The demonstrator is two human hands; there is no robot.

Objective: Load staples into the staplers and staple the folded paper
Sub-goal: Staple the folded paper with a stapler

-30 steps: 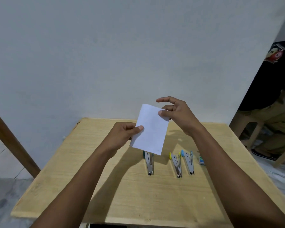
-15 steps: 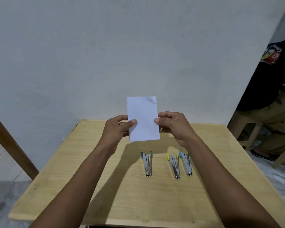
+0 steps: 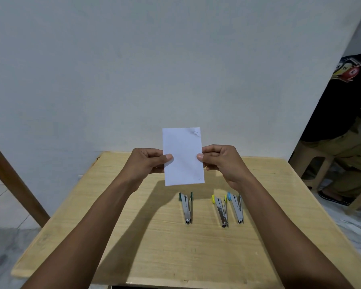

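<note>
A pale grey wall [image 3: 154,59] stands behind the hands, and a light wooden table [image 3: 133,236] lies below them. A person in dark clothes [image 3: 342,122] sits far to the right. The left hand [image 3: 144,161] and right hand [image 3: 223,161] pinch the sides of an upright white folded paper [image 3: 182,161], which is dented near its top. Three silver metal staplers [image 3: 221,212] lie on the table underneath.

White folded paper [image 3: 182,157] upright aloft; green stapler [image 3: 187,208], yellow stapler [image 3: 221,211], blue stapler [image 3: 237,208] lie in a row.

Dim, cool light, soft shadows on the table [image 3: 175,251], wide-angle bowing at edges
</note>
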